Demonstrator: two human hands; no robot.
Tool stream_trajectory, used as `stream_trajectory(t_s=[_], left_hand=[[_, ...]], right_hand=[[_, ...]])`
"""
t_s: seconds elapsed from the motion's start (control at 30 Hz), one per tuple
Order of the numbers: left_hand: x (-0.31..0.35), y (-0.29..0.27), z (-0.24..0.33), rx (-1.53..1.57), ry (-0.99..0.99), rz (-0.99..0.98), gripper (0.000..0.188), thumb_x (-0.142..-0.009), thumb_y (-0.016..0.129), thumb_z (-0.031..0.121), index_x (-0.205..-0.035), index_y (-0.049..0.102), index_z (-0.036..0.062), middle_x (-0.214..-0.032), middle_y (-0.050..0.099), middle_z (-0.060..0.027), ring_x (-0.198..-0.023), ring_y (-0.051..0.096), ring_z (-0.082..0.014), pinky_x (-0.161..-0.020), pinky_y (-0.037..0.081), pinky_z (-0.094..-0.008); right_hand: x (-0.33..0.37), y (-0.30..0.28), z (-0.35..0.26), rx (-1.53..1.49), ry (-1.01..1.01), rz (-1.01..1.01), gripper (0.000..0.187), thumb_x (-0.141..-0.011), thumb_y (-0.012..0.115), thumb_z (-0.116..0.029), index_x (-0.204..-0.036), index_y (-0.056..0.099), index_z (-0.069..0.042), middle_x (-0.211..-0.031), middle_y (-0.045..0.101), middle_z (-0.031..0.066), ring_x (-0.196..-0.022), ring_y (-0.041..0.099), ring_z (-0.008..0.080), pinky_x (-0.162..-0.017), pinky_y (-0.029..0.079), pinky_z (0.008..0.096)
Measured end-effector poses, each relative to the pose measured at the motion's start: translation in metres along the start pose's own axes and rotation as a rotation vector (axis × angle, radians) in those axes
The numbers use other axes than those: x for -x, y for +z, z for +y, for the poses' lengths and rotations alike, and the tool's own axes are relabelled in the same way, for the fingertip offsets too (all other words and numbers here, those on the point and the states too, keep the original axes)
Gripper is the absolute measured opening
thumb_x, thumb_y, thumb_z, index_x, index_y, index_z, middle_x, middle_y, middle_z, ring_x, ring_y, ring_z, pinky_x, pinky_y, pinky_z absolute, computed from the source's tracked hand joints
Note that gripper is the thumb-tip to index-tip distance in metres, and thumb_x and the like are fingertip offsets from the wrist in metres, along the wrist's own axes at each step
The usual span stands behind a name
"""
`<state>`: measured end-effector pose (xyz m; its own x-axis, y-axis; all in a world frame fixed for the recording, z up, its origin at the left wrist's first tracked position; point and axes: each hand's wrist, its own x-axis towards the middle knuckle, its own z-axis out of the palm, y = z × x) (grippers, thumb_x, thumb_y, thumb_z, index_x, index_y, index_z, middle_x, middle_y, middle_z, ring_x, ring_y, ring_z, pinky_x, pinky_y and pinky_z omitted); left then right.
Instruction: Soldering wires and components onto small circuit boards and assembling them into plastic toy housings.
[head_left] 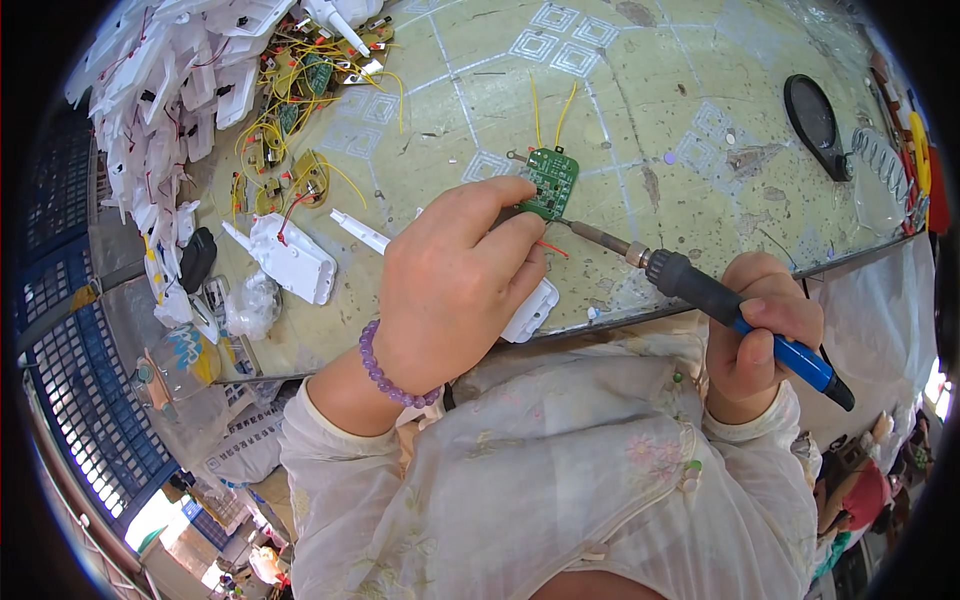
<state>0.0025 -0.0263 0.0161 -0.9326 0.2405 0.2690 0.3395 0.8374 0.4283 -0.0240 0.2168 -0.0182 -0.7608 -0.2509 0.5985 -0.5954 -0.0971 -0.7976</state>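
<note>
A green circuit board (560,180), with rounded corners, small dark and pale components and pale solder spots, sits just above the bench (440,150), near its front edge; 2 yellow wires (566,113) stick out past its far edge, and a short red wire (553,248) shows at its near side. The left hand (455,265) has its fingers bent close together on the board's near left part, gripping it. The right hand (760,330) has its fingers closed around the blue and black handle of a soldering iron (690,280), whose tip points at the board's near edge; whether they touch is hard to tell. The left hand hides the board's near left corner and most of a white plastic housing (530,312) below. The heap of white housings (170,110) is blurred toward the rim. A crumpled clear bag (253,305) lies at the left; its contents cannot be made out, nor those of the blue lattice-sided crate (85,385).
</note>
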Motion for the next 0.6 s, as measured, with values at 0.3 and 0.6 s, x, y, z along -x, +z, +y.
stream_trajectory(t_s=[0.3,0.6], left_hand=[[-0.0001,0.0019,0.0009,0.000,-0.019,0.016,0.015,-0.067,0.070,0.005,-0.081,0.065,0.0045,-0.098,0.063,-0.0064,-0.082,0.062,-0.0251,-0.067,0.051,-0.0336],[-0.0010,0.0020,0.0022,0.005,-0.029,0.025,0.017,-0.065,0.071,0.000,-0.081,0.067,0.0038,-0.097,0.065,-0.0081,-0.080,0.063,-0.0255,-0.067,0.051,-0.0330]], right_hand=[[-0.0010,-0.0006,0.0008,0.009,-0.009,-0.026,0.027,-0.092,0.056,-0.029,-0.092,0.050,-0.003,-0.061,0.049,0.0074,-0.050,0.043,0.0180,-0.048,0.035,0.0313],[0.0027,-0.0020,0.0048,-0.063,-0.032,0.018,0.023,-0.082,0.066,-0.020,-0.090,0.056,-0.001,-0.063,0.053,0.0068,-0.051,0.048,0.0205,-0.046,0.038,0.0314]])
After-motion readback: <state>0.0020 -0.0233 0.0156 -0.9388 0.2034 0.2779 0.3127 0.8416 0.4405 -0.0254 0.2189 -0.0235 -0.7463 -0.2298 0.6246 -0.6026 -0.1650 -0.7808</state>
